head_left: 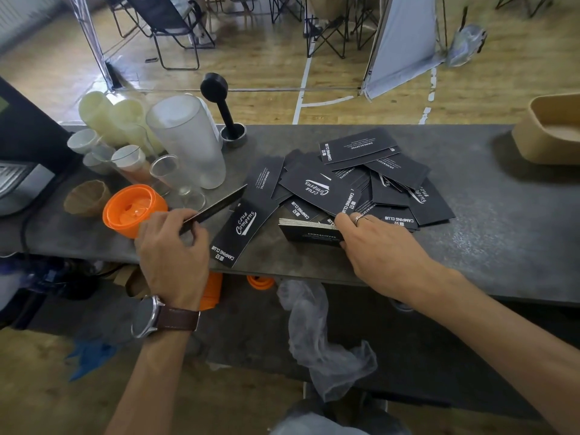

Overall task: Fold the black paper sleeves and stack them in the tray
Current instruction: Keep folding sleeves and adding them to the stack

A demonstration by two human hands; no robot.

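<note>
Orange cup (133, 208) sits just left of the L hand (171, 249), touching the knuckles. L hand, w/ a wristwatch (149, 317), pinches one black paper sleeve (216, 207) edge-on, angled up to the right. Between the hands lies a flat sleeve (240, 233), printed side up. R hand (373, 243), ring on a finger, grips a neat stack of sleeves (306, 232) on the grey counter (470, 230). Beyond the R hand, a loose pile of sleeves (370, 180). Far right of it, a tan tray (546, 136), well apart.
</note>
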